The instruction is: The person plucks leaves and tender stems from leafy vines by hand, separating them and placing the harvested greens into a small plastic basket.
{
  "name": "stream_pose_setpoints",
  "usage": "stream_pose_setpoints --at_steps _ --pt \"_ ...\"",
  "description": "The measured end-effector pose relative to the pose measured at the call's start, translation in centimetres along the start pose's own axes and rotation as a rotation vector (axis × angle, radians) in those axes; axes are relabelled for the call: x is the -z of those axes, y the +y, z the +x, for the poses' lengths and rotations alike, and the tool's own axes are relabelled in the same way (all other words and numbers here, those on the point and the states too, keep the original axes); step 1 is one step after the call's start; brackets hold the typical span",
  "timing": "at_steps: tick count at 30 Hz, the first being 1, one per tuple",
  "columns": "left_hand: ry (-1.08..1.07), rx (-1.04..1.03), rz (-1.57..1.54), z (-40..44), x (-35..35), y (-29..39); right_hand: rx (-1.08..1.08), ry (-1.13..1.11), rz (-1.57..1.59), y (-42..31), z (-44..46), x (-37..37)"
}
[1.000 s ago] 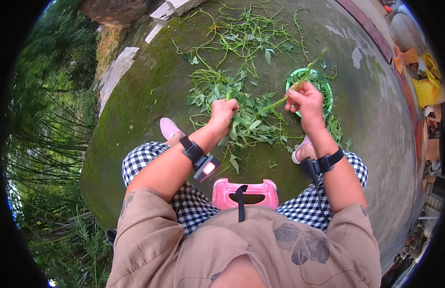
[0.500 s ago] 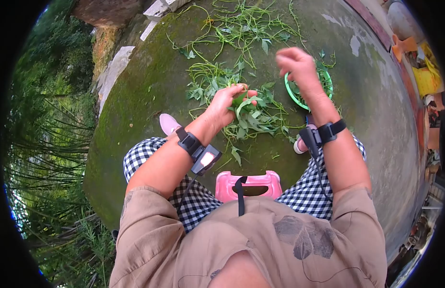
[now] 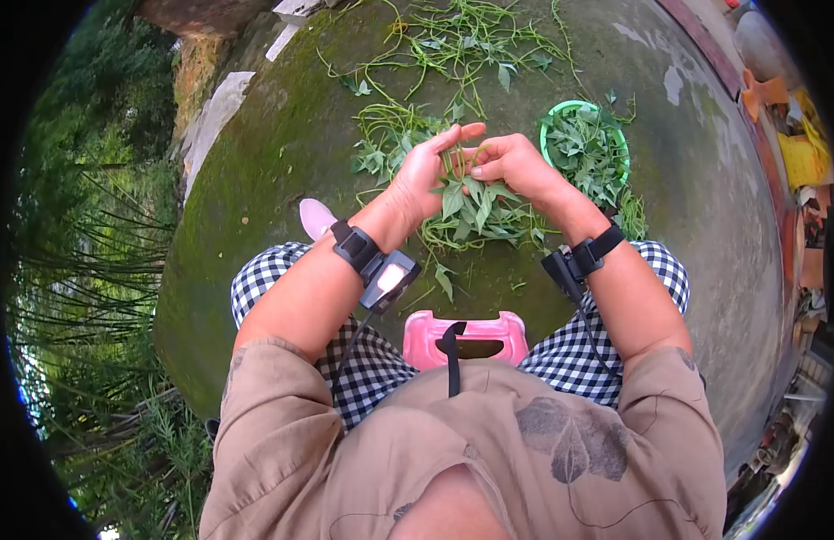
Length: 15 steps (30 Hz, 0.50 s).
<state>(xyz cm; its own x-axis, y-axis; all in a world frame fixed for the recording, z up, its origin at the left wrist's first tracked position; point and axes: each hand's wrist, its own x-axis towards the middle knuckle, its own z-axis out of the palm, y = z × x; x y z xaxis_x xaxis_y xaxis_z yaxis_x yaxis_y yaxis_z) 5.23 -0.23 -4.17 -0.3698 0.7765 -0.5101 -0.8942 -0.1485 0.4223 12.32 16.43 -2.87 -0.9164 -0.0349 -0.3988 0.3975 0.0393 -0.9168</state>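
Grasping sprig [image 3: 462, 200] between both hands: left hand [image 3: 419, 175] has fingers loosely round it, right hand [image 3: 518, 166] pinches a stem, thumb to fingertips. Sprig's leaves hang below the fingers. Pile [image 3: 511, 223] directly under hands; basket [image 3: 543, 137], leaf-filled, just right of right hand; loose stems [image 3: 462, 45] well beyond both. Risks, my guess: loose left fingers could let sprig slip into pile; sideways tug by right could snap stem at wrong spot; heaped leaves could spill if right arm bumps basket. Left fingertips partly masked, sprig/pile boundary unclear, basket bottom covered, far stems cut off by top edge.
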Motion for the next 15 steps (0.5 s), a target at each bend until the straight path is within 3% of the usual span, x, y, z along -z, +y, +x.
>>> stream_pose_setpoints --at_steps 4,6,9,15 --pt "-0.070 0.017 -0.028 0.6 0.3 -0.9 -0.107 -0.022 -0.015 -1.5 -1.2 -0.6" --pt "-0.006 0.017 0.040 0.8 -0.1 -1.3 -0.113 -0.021 -0.004 -1.2 -1.0 -0.8" --pt "0.051 0.029 0.058 0.9 -1.6 -1.6 0.161 0.001 -0.196 0.7 0.1 -0.7" --pt "-0.059 0.029 -0.049 2.5 -1.2 -2.0 -0.165 0.032 -0.050 -0.8 -1.5 1.1"
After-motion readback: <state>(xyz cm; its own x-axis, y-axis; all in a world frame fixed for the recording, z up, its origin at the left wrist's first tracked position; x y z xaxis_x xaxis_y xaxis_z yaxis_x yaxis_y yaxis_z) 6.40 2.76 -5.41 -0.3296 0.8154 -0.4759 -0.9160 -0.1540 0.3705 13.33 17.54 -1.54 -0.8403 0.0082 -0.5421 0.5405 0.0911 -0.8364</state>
